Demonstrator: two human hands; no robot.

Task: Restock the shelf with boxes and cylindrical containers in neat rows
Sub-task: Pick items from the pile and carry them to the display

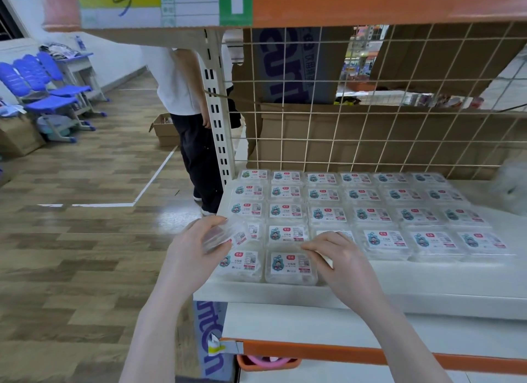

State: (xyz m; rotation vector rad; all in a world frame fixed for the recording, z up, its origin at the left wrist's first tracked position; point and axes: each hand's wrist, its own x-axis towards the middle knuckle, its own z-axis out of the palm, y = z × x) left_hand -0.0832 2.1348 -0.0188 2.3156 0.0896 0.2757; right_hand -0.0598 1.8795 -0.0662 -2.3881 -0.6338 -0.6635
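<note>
- Two hands work at the front of the shelf point(399, 294) in the head view: your left hand point(196, 248) curls round a clear plastic box point(225, 234), holding it tilted over the leftmost column, and your right hand point(339, 257) lies just beside it, fingers bent down on the front boxes; whether it pinches one, you cannot tell.
- Beyond your fingers, the rows of boxes point(370, 211) lie flat and touching, reaching back to the wire grid point(370, 126).
- Judging by its look, the held box is light, thin-walled and glossy, so likely slippery and easy to dent; take it by its side edges, not the labelled lid.
- Shapes are shallow rounded squares with white paper labels; the shelf is smooth painted metal.
</note>
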